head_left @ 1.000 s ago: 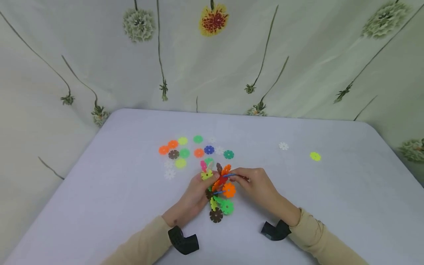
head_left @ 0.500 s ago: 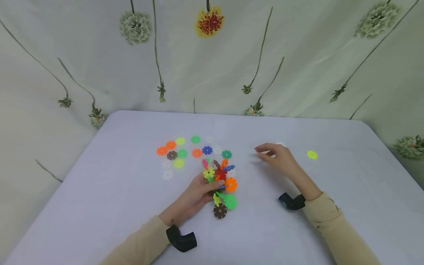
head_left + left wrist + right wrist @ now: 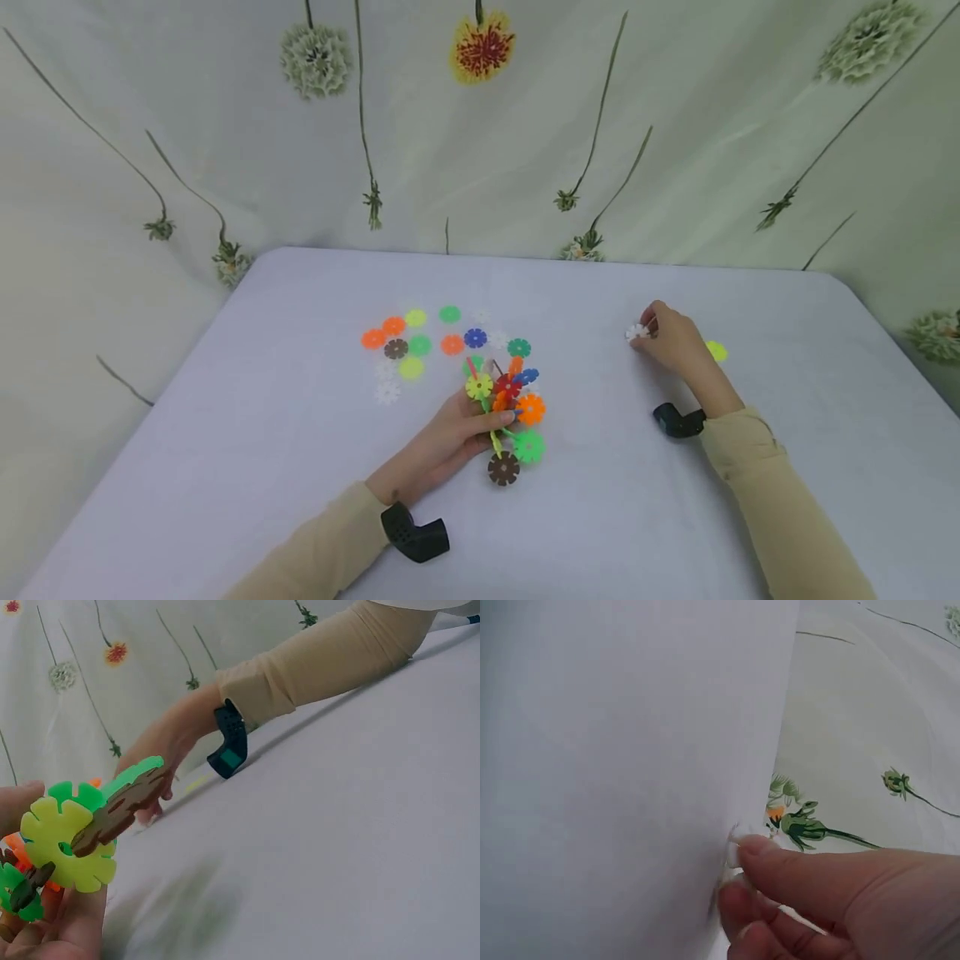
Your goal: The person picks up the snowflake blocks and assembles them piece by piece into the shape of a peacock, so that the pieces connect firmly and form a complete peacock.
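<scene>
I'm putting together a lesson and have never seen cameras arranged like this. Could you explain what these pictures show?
There is no machine here: a person works with a bare left hand and right hand.

The widest picture comes from a camera on the person's head, looking forward and down. The other two come from cameras on the wrists, probably the black devices near the cuffs, so each sees one hand's work up close.

On the pale table lie small notched discs, like flat flowers, in orange, yellow, green, blue, brown and white. Behind it is a flower-printed cloth.

The left hand holds a colourful cluster of joined discs. The right hand pinches a white disc, with a yellow disc lying nearby.
</scene>
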